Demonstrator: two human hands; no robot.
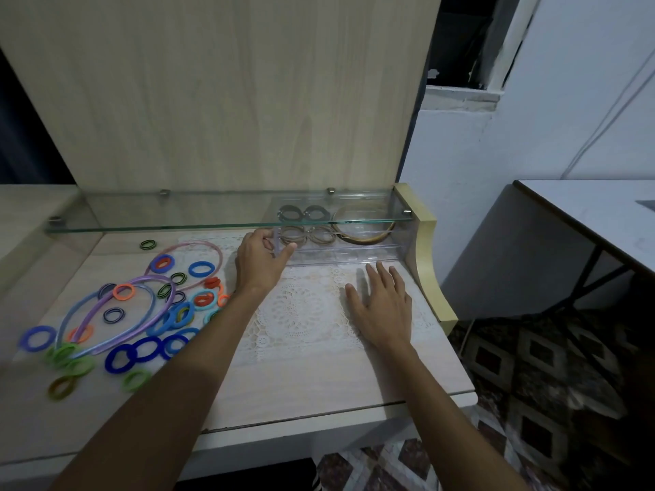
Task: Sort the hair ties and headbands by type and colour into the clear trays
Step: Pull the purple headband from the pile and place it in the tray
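A clear tray (354, 251) stands at the back right under a glass shelf, holding several grey and beige hair ties (320, 235) and a tan headband (365, 239). My left hand (260, 262) grips the tray's left front corner, thumb against its front wall. My right hand (381, 310) lies flat on the lace doily (304, 310), fingers straight, just in front of the tray. On the left lies a pile of hair ties in blue (145, 349), green (67, 356) and orange (124, 291), with purple and pink headbands (124, 313) among them.
A glass shelf (212, 216) overhangs the back of the wooden desk and the tray. A curved wooden side panel (425, 249) bounds the desk on the right. A white table (602, 221) stands further right over a patterned floor.
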